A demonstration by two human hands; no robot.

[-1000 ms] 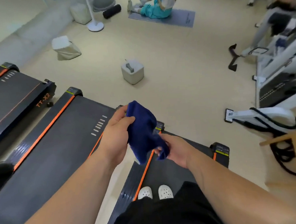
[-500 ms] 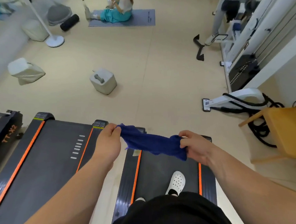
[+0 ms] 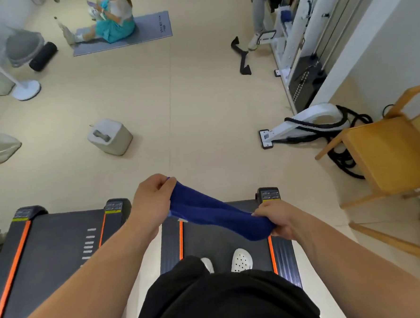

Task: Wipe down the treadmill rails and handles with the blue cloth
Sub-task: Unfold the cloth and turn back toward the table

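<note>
Blue cloth is stretched between the left hand and the right hand, both pinching its ends; folding it flat first should help wiping the treadmill rails.

Two hands, one blue cloth

Both bare forearms reach forward from the lower corners of the view and draw closer together ahead of the body. The left hand sits a little higher and farther out, fingers curled, pinching one end of the blue cloth. The right hand sits lower and nearer, knuckles up, fingers curled round the other end
</note>
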